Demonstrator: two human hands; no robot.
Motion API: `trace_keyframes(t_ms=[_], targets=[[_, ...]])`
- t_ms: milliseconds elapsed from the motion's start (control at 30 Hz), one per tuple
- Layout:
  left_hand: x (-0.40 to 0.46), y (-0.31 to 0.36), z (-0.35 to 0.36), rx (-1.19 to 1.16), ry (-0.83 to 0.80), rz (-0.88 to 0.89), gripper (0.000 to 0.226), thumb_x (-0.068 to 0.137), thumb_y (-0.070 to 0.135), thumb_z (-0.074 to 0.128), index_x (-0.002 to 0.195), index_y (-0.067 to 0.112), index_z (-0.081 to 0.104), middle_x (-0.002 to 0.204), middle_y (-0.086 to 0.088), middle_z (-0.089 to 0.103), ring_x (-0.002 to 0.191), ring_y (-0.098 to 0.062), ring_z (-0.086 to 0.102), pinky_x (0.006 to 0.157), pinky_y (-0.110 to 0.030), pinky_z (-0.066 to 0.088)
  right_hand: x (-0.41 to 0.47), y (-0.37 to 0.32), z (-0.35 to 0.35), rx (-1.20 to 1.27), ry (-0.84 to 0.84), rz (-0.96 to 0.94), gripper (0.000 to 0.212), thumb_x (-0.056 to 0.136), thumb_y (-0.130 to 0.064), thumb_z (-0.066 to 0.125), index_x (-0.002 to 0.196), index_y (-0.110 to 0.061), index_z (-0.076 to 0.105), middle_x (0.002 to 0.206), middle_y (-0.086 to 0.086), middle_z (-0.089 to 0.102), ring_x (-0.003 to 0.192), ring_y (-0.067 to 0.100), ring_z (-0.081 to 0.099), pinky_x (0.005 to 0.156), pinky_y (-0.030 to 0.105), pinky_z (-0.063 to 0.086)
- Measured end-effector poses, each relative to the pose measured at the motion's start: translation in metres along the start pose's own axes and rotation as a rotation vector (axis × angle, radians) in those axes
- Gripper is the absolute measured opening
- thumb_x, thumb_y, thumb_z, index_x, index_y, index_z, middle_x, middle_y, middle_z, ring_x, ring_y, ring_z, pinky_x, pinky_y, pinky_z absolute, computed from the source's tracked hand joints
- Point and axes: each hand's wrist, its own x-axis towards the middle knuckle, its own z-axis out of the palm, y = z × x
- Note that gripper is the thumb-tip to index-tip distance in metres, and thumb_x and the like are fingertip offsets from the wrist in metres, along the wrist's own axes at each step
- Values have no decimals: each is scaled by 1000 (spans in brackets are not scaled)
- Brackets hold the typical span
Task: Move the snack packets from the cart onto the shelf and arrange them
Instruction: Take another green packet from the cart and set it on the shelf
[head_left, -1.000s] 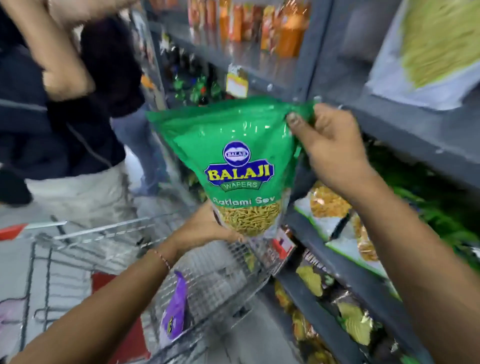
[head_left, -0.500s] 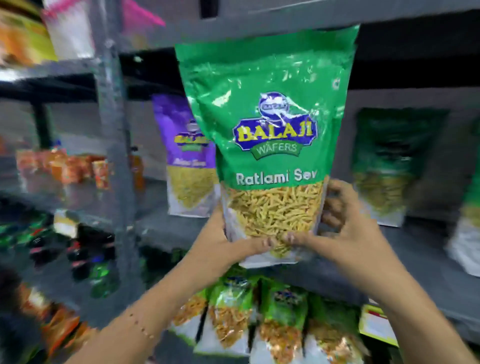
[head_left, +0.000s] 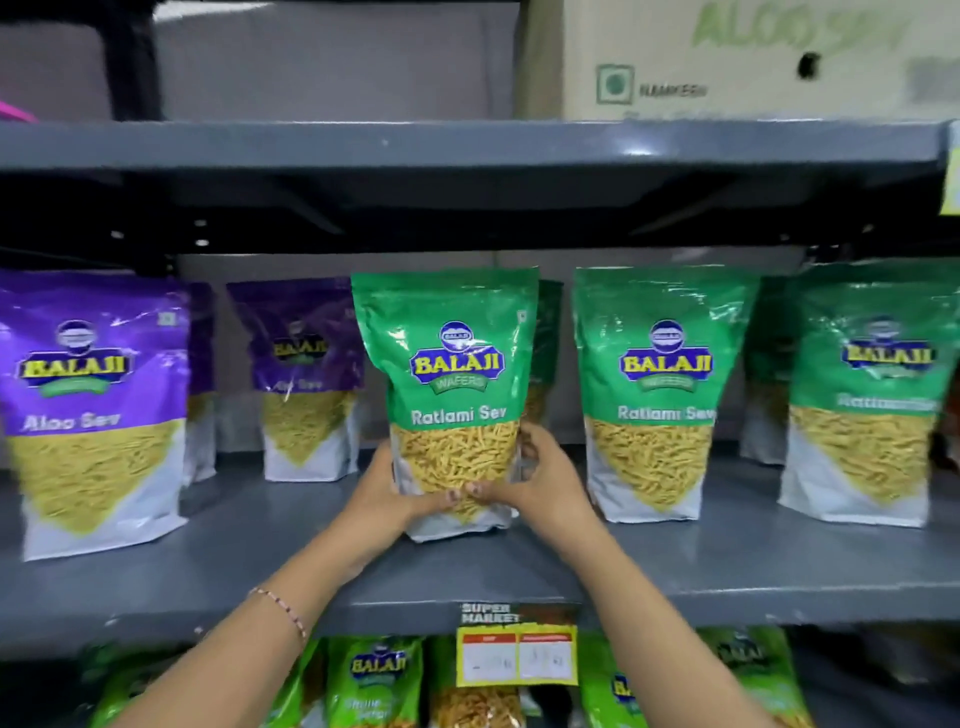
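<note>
A green Ratlami Sev packet (head_left: 452, 364) stands upright on the grey shelf (head_left: 727, 561), its base resting on the board. My left hand (head_left: 382, 493) grips its lower left side and my right hand (head_left: 540, 483) its lower right side, fingertips meeting over the clear window. To its right stand two more green Ratlami Sev packets (head_left: 660, 395) (head_left: 872, 400). On its left stand purple Aloo Sev packets (head_left: 98, 405) (head_left: 306, 379). Another green packet is partly hidden behind the held one. The cart is out of view.
The shelf above (head_left: 467, 145) carries a cardboard box (head_left: 737, 57) at the right. A yellow price tag (head_left: 517, 654) hangs on the shelf's front edge. Green packets (head_left: 374, 680) fill the shelf below.
The view has swung from the cart to face the shelf. The green packet has gone from held up in the air to standing on the shelf board, with both hands still on its lower part.
</note>
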Motion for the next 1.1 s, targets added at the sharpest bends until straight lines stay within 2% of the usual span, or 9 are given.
trace_keyframes(t_ms=[133,267,400,467,533,633,733,967,1100], targets=[[10,0,5,-20,-33,-60,80,59,14,86,124,25,42,116,14,63,108,-4,61,86,-17,50,4,2,-4,8,-17,37,77,60,-13,91,124,-24,50,125,0,65,118,18,60,96,32,51],[11,-2,4,-11,-31,-95,90,47,31,92,122,29,42,118,14,63,113,-9,60,100,-33,47,6,3,-3,-20,-10,60,79,61,-13,91,128,-22,49,126,0,64,121,19,59,100,35,50],[7,4,1,-106,-51,-132,73,55,15,87,119,23,52,128,-7,65,115,-18,64,100,-37,50,-4,-13,-4,-53,22,33,85,66,-11,88,138,-15,43,127,-9,56,127,14,51,95,23,44],[-3,10,-11,-185,18,-145,77,67,4,81,134,14,43,143,-11,54,124,-22,57,105,-38,45,-14,-22,-1,-79,127,-59,94,68,-15,87,146,-12,35,144,-7,47,136,11,43,108,27,39],[-17,20,-29,-265,106,-141,83,73,4,78,143,15,35,148,-9,46,129,-21,52,107,-35,40,-29,-33,8,15,228,-171,88,72,-17,85,146,-18,37,149,-9,43,140,8,39,117,40,34],[-58,38,-69,-393,162,-110,66,77,4,68,137,16,45,141,-9,55,109,-17,63,104,-35,40,-68,-52,43,346,233,-310,62,81,0,73,135,-21,50,142,-1,56,135,7,49,116,38,37],[-109,41,-118,-419,234,-129,49,86,11,59,134,14,50,135,-10,61,121,-27,61,106,-39,45,-106,-63,101,502,9,-366,58,83,8,69,130,-20,52,136,6,60,131,12,55,112,33,42],[-255,-27,-218,-386,619,-380,38,93,13,52,131,12,53,136,-12,61,121,-32,61,105,-42,47,-187,-30,274,503,-632,-141,59,81,3,71,129,-27,53,137,-2,59,131,7,53,112,26,40],[-378,-82,-272,-333,920,-616,27,91,12,58,118,18,60,120,-7,69,94,-20,72,92,-37,53,-255,5,376,365,-1055,25,62,79,9,70,135,-8,51,136,-1,57,119,-14,53,107,15,41]])
